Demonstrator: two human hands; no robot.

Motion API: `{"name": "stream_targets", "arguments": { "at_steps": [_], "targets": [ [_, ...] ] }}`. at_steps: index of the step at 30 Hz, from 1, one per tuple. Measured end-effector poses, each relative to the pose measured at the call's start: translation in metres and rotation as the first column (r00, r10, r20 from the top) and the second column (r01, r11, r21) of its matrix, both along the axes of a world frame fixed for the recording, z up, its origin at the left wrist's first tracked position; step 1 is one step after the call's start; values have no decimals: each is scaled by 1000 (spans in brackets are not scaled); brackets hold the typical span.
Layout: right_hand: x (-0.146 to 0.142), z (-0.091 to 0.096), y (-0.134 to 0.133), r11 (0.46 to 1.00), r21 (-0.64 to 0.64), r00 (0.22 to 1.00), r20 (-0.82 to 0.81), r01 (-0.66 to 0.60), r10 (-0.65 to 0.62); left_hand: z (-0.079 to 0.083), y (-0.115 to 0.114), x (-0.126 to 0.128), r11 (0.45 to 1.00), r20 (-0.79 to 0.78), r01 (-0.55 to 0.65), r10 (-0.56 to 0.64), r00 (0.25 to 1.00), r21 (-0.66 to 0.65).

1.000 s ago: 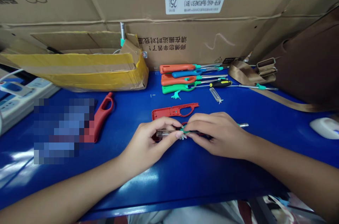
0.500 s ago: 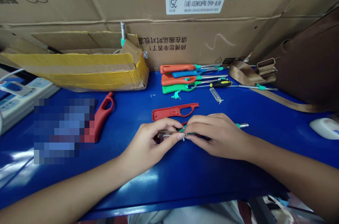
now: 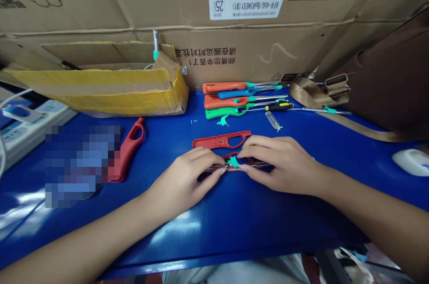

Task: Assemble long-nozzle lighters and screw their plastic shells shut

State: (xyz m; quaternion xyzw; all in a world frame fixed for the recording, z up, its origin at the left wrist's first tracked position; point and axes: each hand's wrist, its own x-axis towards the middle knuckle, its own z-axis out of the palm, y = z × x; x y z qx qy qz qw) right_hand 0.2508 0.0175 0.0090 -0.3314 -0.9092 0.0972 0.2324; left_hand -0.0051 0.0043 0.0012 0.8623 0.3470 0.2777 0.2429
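Observation:
My left hand [image 3: 189, 174] is closed on a clear lighter fuel tank [image 3: 212, 168], mostly covered by the fingers. My right hand [image 3: 284, 165] pinches a turquoise trigger [image 3: 233, 162], at the inner end of the tank. Both parts lie at a red lighter shell half [image 3: 246, 161] on the table; how deeply they sit in it is hidden by my fingers. Just beyond lies another open red shell half [image 3: 214, 142], hollow side up. A loose turquoise trigger [image 3: 223, 120] and a second clear tank [image 3: 273, 120] rest farther back.
Several assembled lighters [image 3: 224, 101] and a black-and-yellow screwdriver [image 3: 279, 107] lie at the back. Left are a taped carton [image 3: 134, 96], a red lighter handle [image 3: 130, 152] and a power strip [image 3: 36, 120]. A brown bag [image 3: 389, 74] and white mouse [image 3: 410, 162] are right.
The clear tank and turquoise trigger have come down against the near red shell half. My hands have spread slightly apart, so more of the trigger and shell shows between them.

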Motion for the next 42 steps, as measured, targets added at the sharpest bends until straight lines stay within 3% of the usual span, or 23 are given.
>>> {"name": "stream_targets", "arguments": {
  "at_steps": [5, 10, 16, 25, 30, 35, 42],
  "targets": [
    [-1, -1, 2, 999, -32, 1000, 22, -20, 21, -5, 1, 1, 999, 21, -20, 19, 1000, 50],
    [-1, 0, 3, 999, -27, 998, 52, -25, 26, 1, 1, 0, 994, -22, -44, 47, 999, 102],
    [3, 3, 5, 999, -31, 997, 79, -22, 24, 3, 3, -4, 998, -80, -65, 67, 995, 25],
    [1, 1, 7, 997, -31, 992, 93, -77, 80, -1, 5, 1, 984, 53, -111, 119, 991, -140],
    [-3, 2, 2, 973, -20, 952, 205, -229, 228, -4, 3, 2, 992, 38, -106, 109, 993, -75],
    [-3, 3, -4, 971, -21, 924, 303, -238, 233, -7, 2, 2, 993, 43, -101, 103, 994, -58],
    [6, 1, 7, 973, -85, 955, 187, -216, 228, -4, 5, -1, 992, -28, -121, 122, 992, 35]
  ]
}}
